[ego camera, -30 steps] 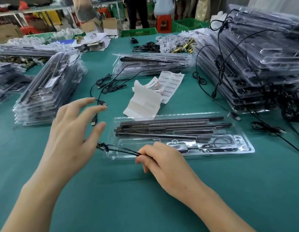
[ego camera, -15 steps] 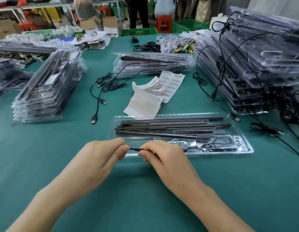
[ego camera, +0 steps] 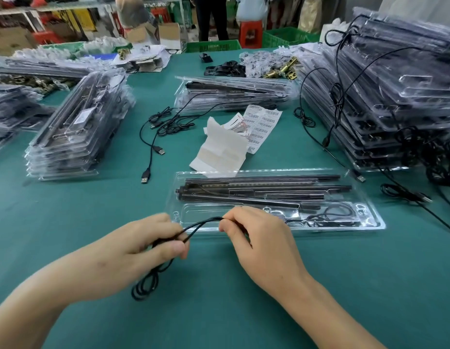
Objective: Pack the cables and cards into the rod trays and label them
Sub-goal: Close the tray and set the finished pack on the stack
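Note:
A clear plastic rod tray (ego camera: 370,222) lies on the green table in front of me, with black rods (ego camera: 264,187) in its upper channels and a coiled cable in its right pocket. I hold a thin black cable (ego camera: 203,224) between both hands just in front of the tray. My left hand (ego camera: 143,248) pinches it with thumb and fingers, and loops of it hang below that hand. My right hand (ego camera: 259,238) pinches the other end of the doubled strand near the tray's front edge.
Barcode label sheets (ego camera: 263,124) and white backing paper (ego camera: 221,152) lie behind the tray. Loose USB cables (ego camera: 153,147) sprawl at centre left. Stacks of packed trays stand at left (ego camera: 75,132), centre back (ego camera: 231,93) and right (ego camera: 385,96). People stand beyond the table.
My left hand came in from an open reach and took hold of the cable. The hands then moved apart, drawing out a doubled strand, and loops now hang under the left hand.

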Demonstrator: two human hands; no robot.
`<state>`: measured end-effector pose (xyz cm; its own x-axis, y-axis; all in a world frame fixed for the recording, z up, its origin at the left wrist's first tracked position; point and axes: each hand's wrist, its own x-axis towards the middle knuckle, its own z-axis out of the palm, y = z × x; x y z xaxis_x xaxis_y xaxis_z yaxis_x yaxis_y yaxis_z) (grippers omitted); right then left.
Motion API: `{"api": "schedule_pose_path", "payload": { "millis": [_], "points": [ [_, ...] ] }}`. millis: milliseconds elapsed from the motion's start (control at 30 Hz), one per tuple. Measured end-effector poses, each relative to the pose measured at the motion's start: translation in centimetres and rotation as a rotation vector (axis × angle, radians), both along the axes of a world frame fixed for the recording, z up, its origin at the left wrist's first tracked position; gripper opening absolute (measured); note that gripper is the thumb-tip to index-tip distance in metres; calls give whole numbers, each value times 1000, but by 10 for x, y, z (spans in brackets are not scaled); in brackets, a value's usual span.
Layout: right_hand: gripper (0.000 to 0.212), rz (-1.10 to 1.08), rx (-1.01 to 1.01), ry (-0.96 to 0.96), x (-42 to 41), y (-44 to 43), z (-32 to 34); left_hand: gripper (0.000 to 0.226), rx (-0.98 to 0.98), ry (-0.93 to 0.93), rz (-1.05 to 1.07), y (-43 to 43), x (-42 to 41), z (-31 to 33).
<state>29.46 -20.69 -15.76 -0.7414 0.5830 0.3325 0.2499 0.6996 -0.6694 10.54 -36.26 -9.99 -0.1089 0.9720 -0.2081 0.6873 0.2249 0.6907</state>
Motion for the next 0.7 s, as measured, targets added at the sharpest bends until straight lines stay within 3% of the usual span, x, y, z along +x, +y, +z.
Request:
{"api": "schedule_pose_path", "payload": {
  "millis": [133,233,367,700],
  "points": [
    [17,-3,-172,-14,0,7,0,38,116,-286,143,11,16,-12],
    [17,20,-282,-28,0,13,5,15,228,-490,310,23,34,-24],
    [19,67,-265,-82,0,15,10,15,356,-481,477,33,45,-35],
    [43,133,317,-254,3,-5,10,17,507,-606,769,31,61,-45]
  ]
}}
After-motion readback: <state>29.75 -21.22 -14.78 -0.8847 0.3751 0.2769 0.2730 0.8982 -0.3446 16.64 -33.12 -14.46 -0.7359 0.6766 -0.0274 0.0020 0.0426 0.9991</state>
